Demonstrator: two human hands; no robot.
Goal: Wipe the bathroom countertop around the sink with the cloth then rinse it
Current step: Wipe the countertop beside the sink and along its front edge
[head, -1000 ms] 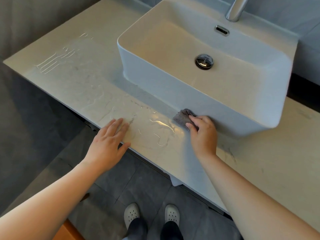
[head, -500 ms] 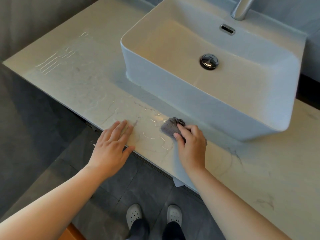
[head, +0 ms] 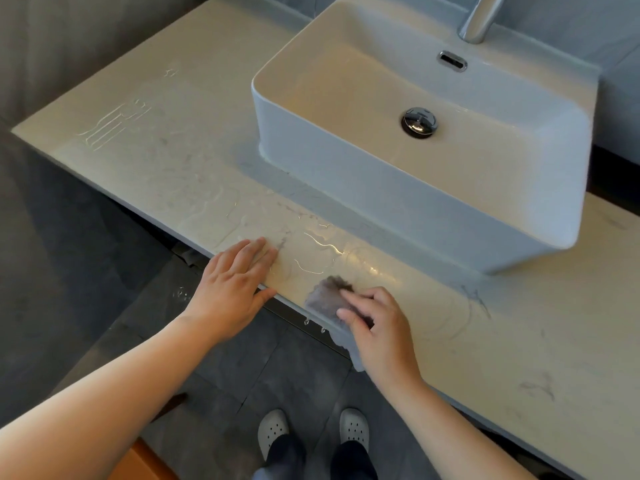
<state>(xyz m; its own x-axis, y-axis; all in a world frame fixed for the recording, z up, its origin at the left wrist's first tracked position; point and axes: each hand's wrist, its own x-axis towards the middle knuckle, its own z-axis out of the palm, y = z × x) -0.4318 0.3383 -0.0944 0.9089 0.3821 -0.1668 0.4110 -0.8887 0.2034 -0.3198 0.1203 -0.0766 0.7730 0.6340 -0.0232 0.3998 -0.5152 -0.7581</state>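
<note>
At the far left of the countertop [head: 166, 168] we see thin water streaks [head: 114, 124] lying in parallel lines. Next comes our left hand [head: 230, 289], laid flat on the front edge with its fingers straight, holding nothing and only bracing us. Just right of it the stone is wet and shining.

The cloth [head: 327, 297] is a small grey wad at the very front edge of the counter, in front of the sink, with part of it hanging over the lip. 2 drops [head: 306, 321] hang from the edge just beside it. Our right hand [head: 381, 327] lies on top, fingers bent over the wad and gripping it against the stone.

We judge the cloth soft, light and soaked. It should slide easily on the wet surface, bunch under pressure and drip once lifted. It is best gathered whole into the palm, loose tail tucked in.

Further right the sink [head: 381, 188] stands on the counter, with the faucet [head: 478, 22] above it, where the rinse belongs.
</note>
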